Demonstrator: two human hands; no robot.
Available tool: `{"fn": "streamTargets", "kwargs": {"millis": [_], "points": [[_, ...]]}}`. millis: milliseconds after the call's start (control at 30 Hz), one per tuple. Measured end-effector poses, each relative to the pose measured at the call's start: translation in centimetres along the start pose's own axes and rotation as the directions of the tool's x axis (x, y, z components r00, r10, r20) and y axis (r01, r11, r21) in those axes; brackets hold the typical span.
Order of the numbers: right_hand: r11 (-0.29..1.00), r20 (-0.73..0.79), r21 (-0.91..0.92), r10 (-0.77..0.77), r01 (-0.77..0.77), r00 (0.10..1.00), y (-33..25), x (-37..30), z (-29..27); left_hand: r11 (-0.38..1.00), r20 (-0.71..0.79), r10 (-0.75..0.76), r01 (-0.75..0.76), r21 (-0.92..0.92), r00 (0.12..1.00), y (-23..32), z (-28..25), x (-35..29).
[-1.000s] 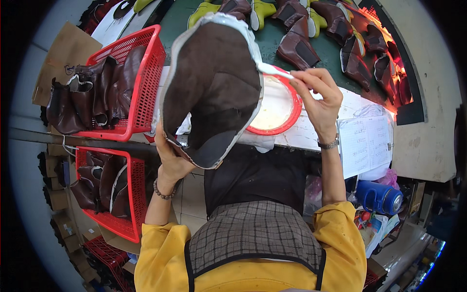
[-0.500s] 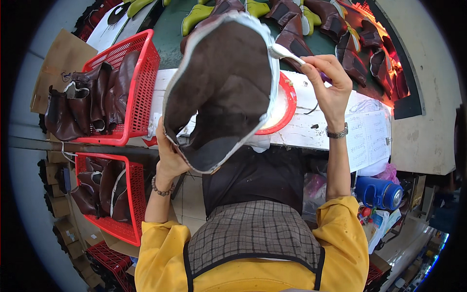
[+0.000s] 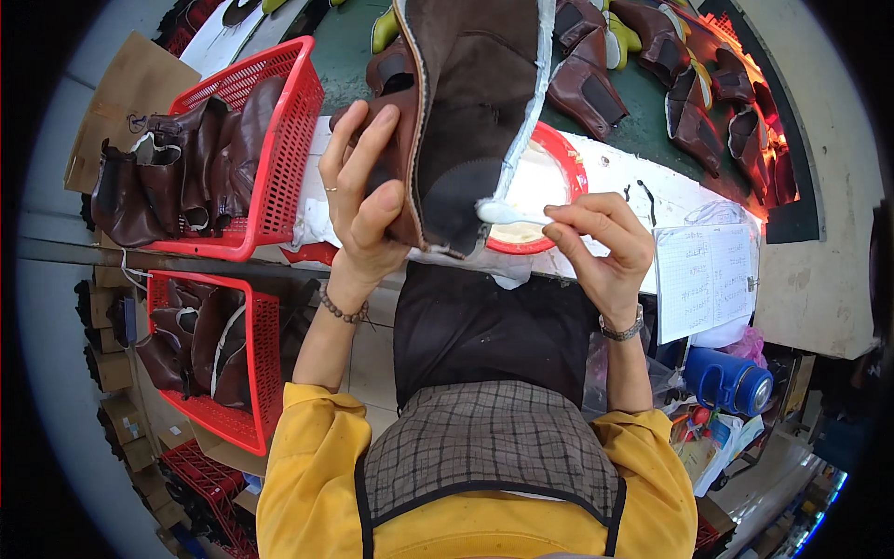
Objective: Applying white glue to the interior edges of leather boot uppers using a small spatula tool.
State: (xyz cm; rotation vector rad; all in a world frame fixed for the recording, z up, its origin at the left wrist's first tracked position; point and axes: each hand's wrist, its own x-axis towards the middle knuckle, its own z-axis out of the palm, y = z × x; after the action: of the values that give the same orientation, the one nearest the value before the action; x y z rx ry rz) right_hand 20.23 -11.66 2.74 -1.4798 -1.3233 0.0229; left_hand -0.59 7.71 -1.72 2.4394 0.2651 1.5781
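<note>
My left hand (image 3: 365, 200) grips the brown leather side of a boot upper (image 3: 480, 93), thumb and fingers spread around its outside. The upper's dark lining faces me, and a wet white coat runs along its right edge. In my right hand (image 3: 610, 252) a small white-coated brush (image 3: 510, 215) is pinched between thumb and fingers. Its tip touches the lining near the lower right edge of the upper. Behind them stands a red-rimmed bowl (image 3: 570, 158) of white paste, partly covered by the upper.
Two red plastic baskets (image 3: 303, 121) of brown boot uppers stand at the left, one above the other. More brown boots (image 3: 587, 88) with yellow-green lasts lie on a green surface at the back. An open notebook (image 3: 705, 275) and a blue flask (image 3: 729, 380) are at the right.
The boot upper has turned and shifted up and right. My right hand with the brush has moved down and slightly left, from the top of the right edge to near its lower end.
</note>
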Motion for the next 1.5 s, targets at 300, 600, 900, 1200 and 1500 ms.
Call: {"fn": "streamTargets", "kwargs": {"millis": [300,600,900,1200,1500], "points": [[0.958,0.213,0.039,0.27,-0.284,0.939,-1.5,0.1,-0.3,0.993,0.056,0.015,-0.021,0.112,0.998,0.0,0.7,4.1],[0.686,0.34,-0.71,0.135,0.159,0.931,8.5,1.6,-1.5,0.652,0.609,-0.489,0.726,-0.22,0.624,-4.0,-11.0,0.9],[0.985,0.155,0.149,0.059,-0.082,0.986,3.0,5.3,-0.5,0.961,0.745,-0.026,0.221,-0.164,0.666,-4.5,-11.3,0.9],[0.989,0.27,0.041,0.128,-0.144,0.954,2.6,4.9,-1.7,0.904,0.629,-0.24,0.406,-0.133,0.739,-4.8,-9.9,-0.9],[0.983,0.235,0.181,-0.062,0.019,0.97,2.1,7.4,-0.8,0.875,0.593,-0.381,0.485,-0.018,0.71,-2.9,-8.7,0.6]]}}
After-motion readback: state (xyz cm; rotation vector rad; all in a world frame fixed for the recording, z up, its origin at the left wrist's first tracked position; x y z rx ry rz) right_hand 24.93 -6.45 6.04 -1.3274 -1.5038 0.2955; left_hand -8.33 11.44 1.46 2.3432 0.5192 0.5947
